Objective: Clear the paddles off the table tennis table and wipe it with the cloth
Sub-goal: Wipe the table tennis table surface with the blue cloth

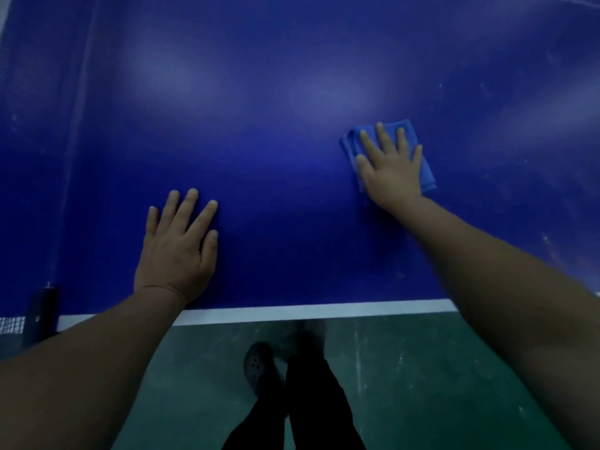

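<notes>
The dark blue table tennis table (292, 125) fills the upper view, with its white edge line (308, 310) nearest me. A folded blue cloth (427, 173) lies on the table at the right. My right hand (391, 167) presses flat on top of the cloth, fingers spread. My left hand (178, 245) rests flat on the bare table surface near the edge, fingers apart, holding nothing. No paddle is in view.
The net (9, 324) and its black post (40, 311) stand at the table's left edge. Below the table edge is green floor (422, 384), where my dark trouser legs and a shoe (256, 367) show.
</notes>
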Available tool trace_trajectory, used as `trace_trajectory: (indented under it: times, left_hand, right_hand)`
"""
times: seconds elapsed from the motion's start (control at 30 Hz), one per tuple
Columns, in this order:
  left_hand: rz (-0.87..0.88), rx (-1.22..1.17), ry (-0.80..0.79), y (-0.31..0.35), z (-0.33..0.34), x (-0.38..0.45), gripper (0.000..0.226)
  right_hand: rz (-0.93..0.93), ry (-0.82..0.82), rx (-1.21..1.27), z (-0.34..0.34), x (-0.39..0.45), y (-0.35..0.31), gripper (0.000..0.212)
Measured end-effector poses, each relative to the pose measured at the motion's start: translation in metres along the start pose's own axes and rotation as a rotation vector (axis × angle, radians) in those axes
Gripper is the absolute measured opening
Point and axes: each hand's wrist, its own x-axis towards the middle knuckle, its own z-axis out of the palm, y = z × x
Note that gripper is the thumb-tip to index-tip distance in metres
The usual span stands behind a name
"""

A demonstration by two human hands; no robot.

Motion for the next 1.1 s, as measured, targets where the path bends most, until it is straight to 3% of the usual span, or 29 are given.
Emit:
trace_trajectory:
  times: [0.07, 0.17, 0.23, 0.3, 0.4, 0.47, 0.5, 0.57, 0.67, 0.73, 0.77, 0.83, 0.93, 1.0, 1.03, 1.1]
  left_hand:
    - [0.002, -0.009, 0.01, 0.0, 0.001, -0.001, 0.062]
    - [0.005, -0.019, 0.023, 0.001, 0.002, 0.001, 0.062]
    - [0.002, -0.013, 0.025, 0.0, 0.003, 0.002, 0.062]
    - [0.007, -0.009, 0.028, 0.001, 0.003, 0.002, 0.061]
    - [0.009, -0.009, 0.036, 0.003, 0.003, 0.001, 0.061]
    - [0.001, -0.003, 0.032, 0.003, 0.003, 0.001, 0.061]
    - [0.0, -0.003, 0.029, 0.003, 0.003, 0.001, 0.061]
    - [0.0, -0.002, 0.022, 0.005, 0.002, 0.002, 0.062]
    - [-0.009, 0.003, 0.022, 0.007, 0.001, 0.002, 0.063]
    - [-0.01, 0.004, 0.024, 0.008, 0.001, 0.002, 0.063]
    - [-0.009, 0.006, 0.027, 0.008, 0.001, 0.002, 0.063]
    - [-0.007, 0.015, 0.033, 0.008, 0.002, 0.003, 0.063]
    - [0.003, 0.033, 0.034, 0.008, 0.003, 0.003, 0.064]
    - [0.0, 0.051, 0.03, 0.008, 0.003, 0.003, 0.065]
    - [-0.003, 0.063, 0.025, 0.009, 0.002, 0.004, 0.065]
    - [-0.008, 0.085, 0.013, 0.011, 0.001, 0.003, 0.067]
  right_hand:
    - [-0.101, 0.019, -0.017, 0.014, -0.035, -0.033, 0.058]
    - [-0.425, -0.013, -0.015, 0.035, -0.144, -0.059, 0.055]
    - [-0.395, -0.011, -0.008, 0.041, -0.197, -0.033, 0.054]
    - [-0.085, 0.012, 0.005, 0.035, -0.203, 0.017, 0.057]
    - [0.575, 0.002, 0.068, 0.015, -0.174, 0.085, 0.057]
    - [0.808, 0.046, 0.143, 0.007, -0.15, 0.091, 0.057]
    - [0.833, 0.065, 0.155, 0.008, -0.141, 0.079, 0.057]
    - [0.702, 0.073, 0.147, 0.017, -0.136, 0.03, 0.056]
    - [0.107, 0.048, 0.062, 0.039, -0.176, -0.054, 0.057]
    - [-0.267, -0.009, 0.018, 0.047, -0.207, -0.059, 0.054]
    - [-0.329, -0.032, 0.012, 0.045, -0.205, -0.04, 0.055]
    - [-0.165, -0.036, -0.009, 0.037, -0.186, 0.015, 0.058]
    - [0.388, -0.039, 0.036, 0.017, -0.155, 0.1, 0.058]
    - [0.627, -0.01, 0.124, 0.01, -0.148, 0.116, 0.058]
    - [0.653, -0.006, 0.13, 0.012, -0.147, 0.109, 0.058]
    - [0.526, -0.017, 0.094, 0.02, -0.155, 0.079, 0.058]
